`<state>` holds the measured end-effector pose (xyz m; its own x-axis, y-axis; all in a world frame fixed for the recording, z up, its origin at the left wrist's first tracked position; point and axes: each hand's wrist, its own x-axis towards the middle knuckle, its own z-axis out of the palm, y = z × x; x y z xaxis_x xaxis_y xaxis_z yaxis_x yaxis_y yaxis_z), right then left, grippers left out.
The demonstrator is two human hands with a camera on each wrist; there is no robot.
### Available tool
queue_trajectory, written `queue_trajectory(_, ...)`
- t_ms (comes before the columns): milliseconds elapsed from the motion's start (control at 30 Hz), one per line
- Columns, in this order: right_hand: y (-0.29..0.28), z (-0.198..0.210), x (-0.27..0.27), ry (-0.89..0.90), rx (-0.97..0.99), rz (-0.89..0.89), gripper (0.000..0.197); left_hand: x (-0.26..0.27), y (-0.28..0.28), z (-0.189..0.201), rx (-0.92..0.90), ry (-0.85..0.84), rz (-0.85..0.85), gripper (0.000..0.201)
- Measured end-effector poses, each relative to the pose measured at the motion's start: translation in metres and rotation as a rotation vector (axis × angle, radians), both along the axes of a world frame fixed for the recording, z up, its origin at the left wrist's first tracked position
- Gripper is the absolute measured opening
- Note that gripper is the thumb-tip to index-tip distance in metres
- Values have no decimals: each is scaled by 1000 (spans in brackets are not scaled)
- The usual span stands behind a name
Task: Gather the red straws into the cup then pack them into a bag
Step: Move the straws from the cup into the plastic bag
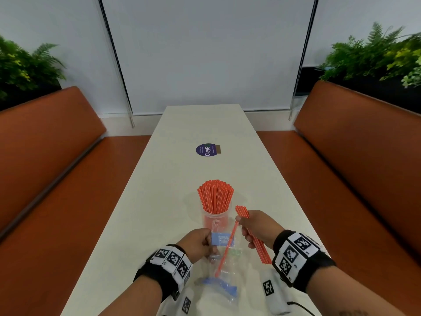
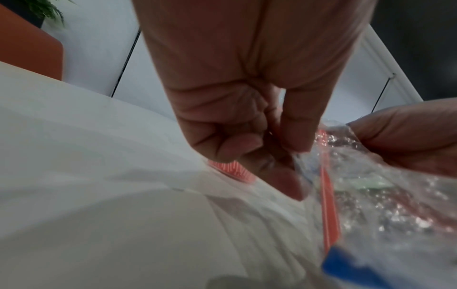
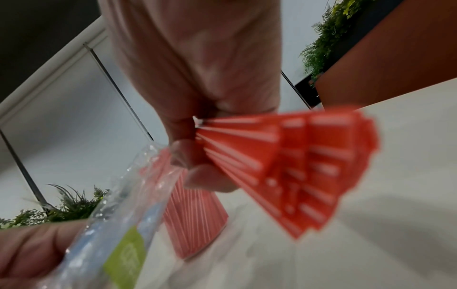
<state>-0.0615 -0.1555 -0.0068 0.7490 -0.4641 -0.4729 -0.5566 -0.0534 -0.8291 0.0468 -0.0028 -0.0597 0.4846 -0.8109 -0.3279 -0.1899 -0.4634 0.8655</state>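
A clear cup (image 1: 215, 221) stands mid-table, packed with upright red straws (image 1: 215, 197). Just in front of it lies a clear plastic bag (image 1: 224, 265) with blue strips, and one red straw (image 1: 224, 249) slants into it. My left hand (image 1: 200, 244) pinches the bag's left edge near its mouth; in the left wrist view the fingers (image 2: 289, 140) curl on the crinkled plastic (image 2: 385, 195). My right hand (image 1: 255, 226) grips a bundle of red straws (image 1: 257, 242) and also pinches the top of the slanting straw. The bundle (image 3: 296, 166) fans out in the right wrist view.
The long white table (image 1: 182, 179) carries a round purple sticker (image 1: 206, 149) farther back. Orange benches (image 1: 57, 156) run along both sides, with green plants (image 1: 376, 55) behind them. White tagged devices (image 1: 273, 295) lie at the near table edge.
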Motion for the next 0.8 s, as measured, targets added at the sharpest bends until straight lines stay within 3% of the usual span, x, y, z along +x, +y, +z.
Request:
queue_trajectory(467, 0, 6, -6, 28, -272, 180, 16, 0, -2, 1, 39, -172, -17, 35)
queue_trajectory(667, -3, 6, 0, 29, -368, 73, 14, 0, -1, 8, 82, -153, -33, 36)
queue_trajectory(800, -14, 20, 2, -118, -431, -89, 16, 2, 3, 8, 190, -156, -30, 34)
